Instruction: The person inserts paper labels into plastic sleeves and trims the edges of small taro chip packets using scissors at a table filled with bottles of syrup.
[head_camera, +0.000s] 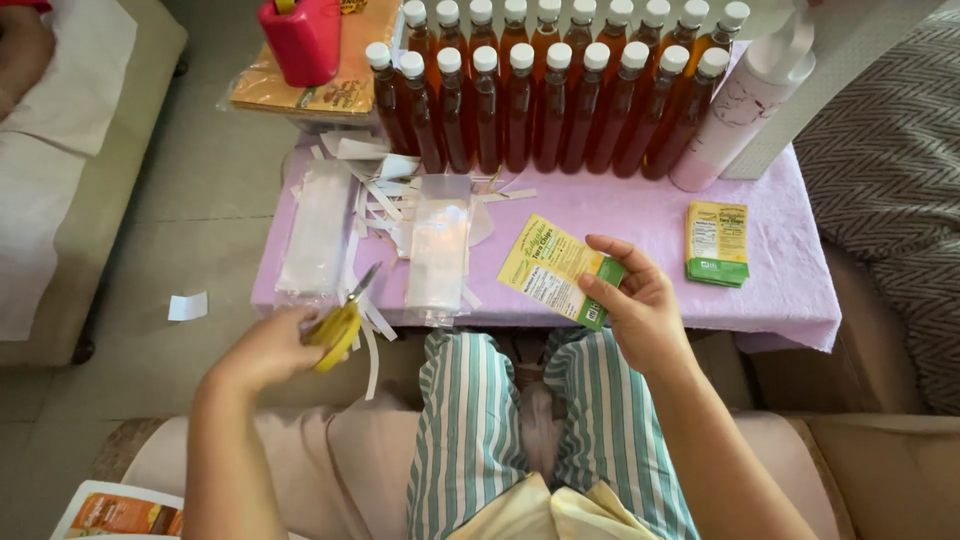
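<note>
Label-trimming step: right hand (640, 310) pinches label (555, 270) between fingertips; left hand (275, 345) grips scissors (340, 322), blades barely apart. Next: bring label edge between blades.

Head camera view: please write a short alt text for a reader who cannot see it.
A seated person's right hand holds a yellow-green label and the left hand yellow scissors, over a purple-covered table with rows of amber bottles.
</note>
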